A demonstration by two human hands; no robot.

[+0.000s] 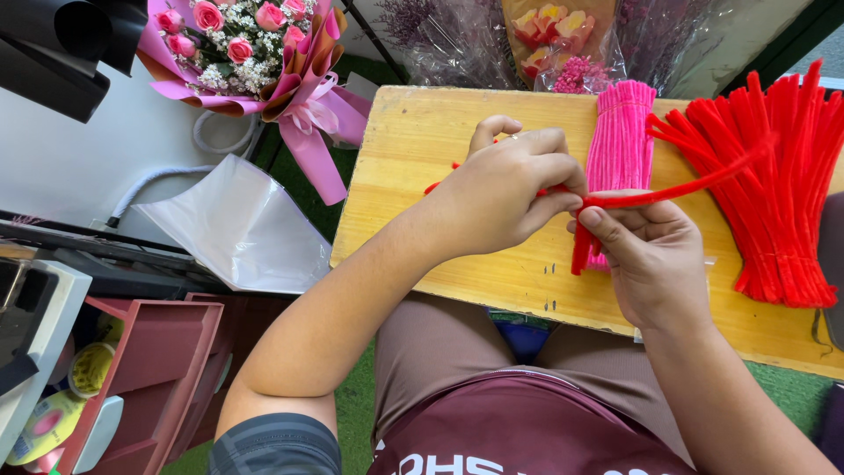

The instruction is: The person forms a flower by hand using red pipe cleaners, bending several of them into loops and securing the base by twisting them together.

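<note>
My left hand [505, 189] and my right hand [651, 255] meet over a wooden board [413, 149] and pinch the same red pipe cleaner [668, 192]. Its long end runs right toward a fanned pile of red pipe cleaners [787, 176]; a short bent end hangs down between my thumbs. A bundle of pink pipe cleaners [622, 132] stands upright on the board just behind my hands.
A bouquet of pink roses in pink wrap [255, 53] lies at the back left. A clear plastic sheet [242, 224] sits left of the board. Wrapped dried flowers [554, 35] stand behind. A red tray [149, 361] holds tape rolls at the lower left.
</note>
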